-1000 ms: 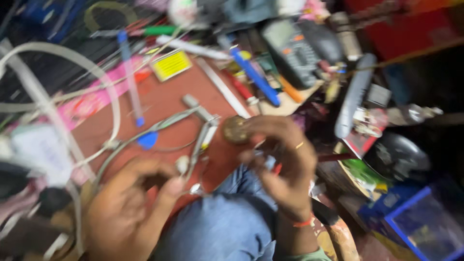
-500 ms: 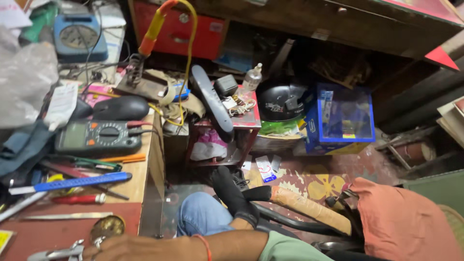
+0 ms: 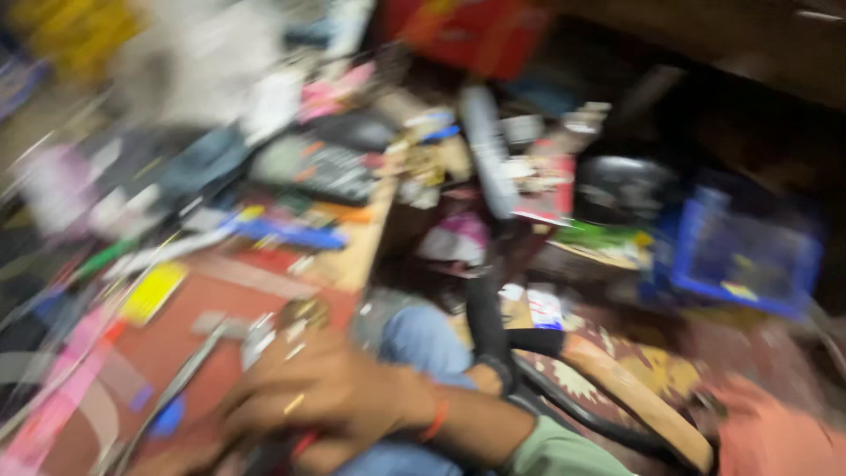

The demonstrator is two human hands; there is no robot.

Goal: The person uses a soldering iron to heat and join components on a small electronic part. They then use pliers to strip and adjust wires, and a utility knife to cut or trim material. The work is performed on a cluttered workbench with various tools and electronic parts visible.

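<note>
Brass disc (image 3: 302, 314) lies on the red board (image 3: 189, 348) just beyond the right hand (image 3: 330, 397), which has dropped lower than half a second ago. Its fingers curl, but blur hides any grip, and the left hand is out of view. The board edge drops to a knee (image 3: 423, 339) close by, and clutter leaves little open room.

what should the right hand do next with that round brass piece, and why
Probably hold still over the round brass piece first: the right hand rests beside it on the reddish board, but the view is badly blurred, so its grip cannot be judged.
</note>
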